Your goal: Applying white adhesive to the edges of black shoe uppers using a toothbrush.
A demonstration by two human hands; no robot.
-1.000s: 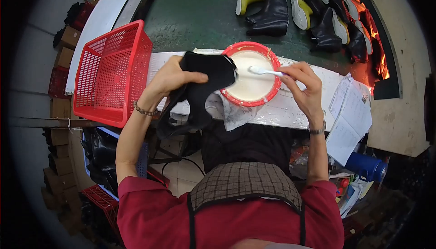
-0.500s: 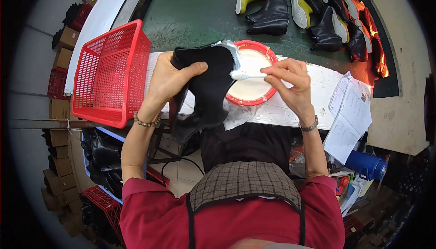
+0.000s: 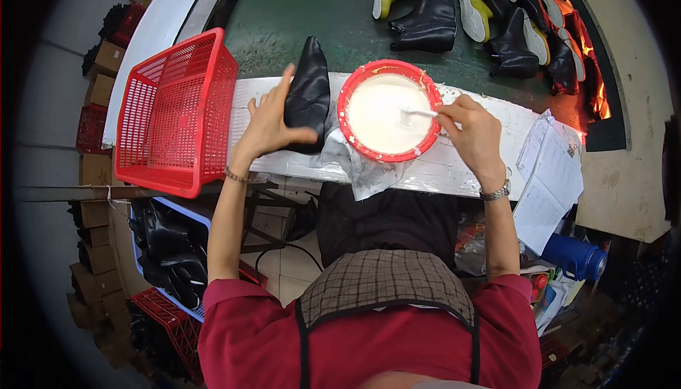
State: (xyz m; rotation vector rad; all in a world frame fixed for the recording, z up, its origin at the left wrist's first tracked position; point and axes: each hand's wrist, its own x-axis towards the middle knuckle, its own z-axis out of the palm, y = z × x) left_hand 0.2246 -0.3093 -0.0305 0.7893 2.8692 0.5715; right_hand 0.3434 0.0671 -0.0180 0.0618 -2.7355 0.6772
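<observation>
My left hand [image 3: 268, 121] is open with its fingers spread, beside a black leather boot [image 3: 309, 98]. The boot stands on the white board [image 3: 454, 175], its toe pointing away from me; thumb and boot overlap in view, so I cannot tell if they touch. In my right hand [image 3: 474, 132] a thin, white-coated brush [image 3: 421, 112] is pinched by the handle. Its head dips into creamy white liquid [image 3: 383, 111] in a round red tub [image 3: 347, 134], whose rim is smeared with residue.
A red plastic basket [image 3: 213, 98] stands left of the boot. On the green belt [image 3: 298, 6] beyond lie several black boots [image 3: 429, 20] and yellow ones [image 3: 474, 13], near an orange glow. Papers [image 3: 546, 176] hang at the right; a blue bin [image 3: 202, 236] of black boots sits lower left.
My left hand has let go of the black boot, which now stands on the board. My right hand has moved the brush from the boot's white-smeared edge down into the tub.
</observation>
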